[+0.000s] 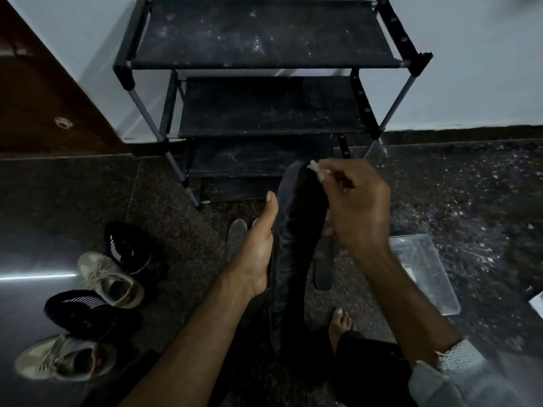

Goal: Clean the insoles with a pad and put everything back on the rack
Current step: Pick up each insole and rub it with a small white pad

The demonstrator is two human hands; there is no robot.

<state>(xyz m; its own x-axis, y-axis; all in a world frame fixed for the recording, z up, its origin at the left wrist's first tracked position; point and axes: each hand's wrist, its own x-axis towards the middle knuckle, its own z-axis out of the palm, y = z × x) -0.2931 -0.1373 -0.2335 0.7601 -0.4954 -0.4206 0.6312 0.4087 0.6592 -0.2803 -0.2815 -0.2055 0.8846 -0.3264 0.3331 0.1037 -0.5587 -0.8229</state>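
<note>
Upright, insole between hands, pad at tip

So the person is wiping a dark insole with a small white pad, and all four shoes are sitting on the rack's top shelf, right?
Not quite. In the head view the shoes sit on the floor left of the rack, not on its top shelf. The right hand does pinch a white pad at the dark insole, which the left hand holds.

A single wide-angle head view looks forward and steeply down from the person's own standpoint. It sits close above both forearms, which rise from the lower edge toward the frame's middle. The shoe rack stands straight ahead against the wall, its posts bowed by the lens, and the speckled floor fills both sides.
</note>
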